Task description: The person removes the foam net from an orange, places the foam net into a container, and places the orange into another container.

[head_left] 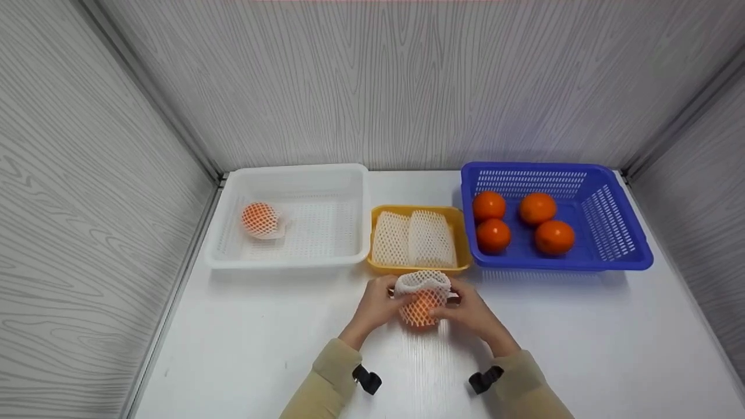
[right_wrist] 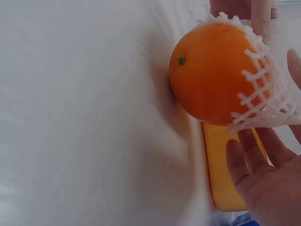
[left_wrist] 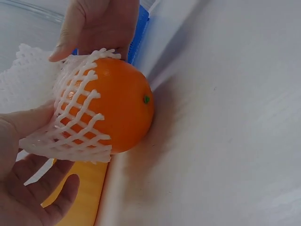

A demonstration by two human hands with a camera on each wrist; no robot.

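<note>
Between both hands, low in front of the yellow basket, is an orange partly covered by a white foam net sleeve. The net wraps its upper part and stands loose above it, while the end with the green stem spot is bare. My left hand holds the sleeve from the left, its thumb pressed on the mesh in the left wrist view. From the right, my right hand grips the other side of the sleeve, its thumb in front. Several of its fingers spread behind in the right wrist view.
A yellow basket with folded foam nets stands just behind the hands. At the left is a white basket holding one netted orange. The blue basket at the right contains several bare oranges. Wood-grain panels enclose the table.
</note>
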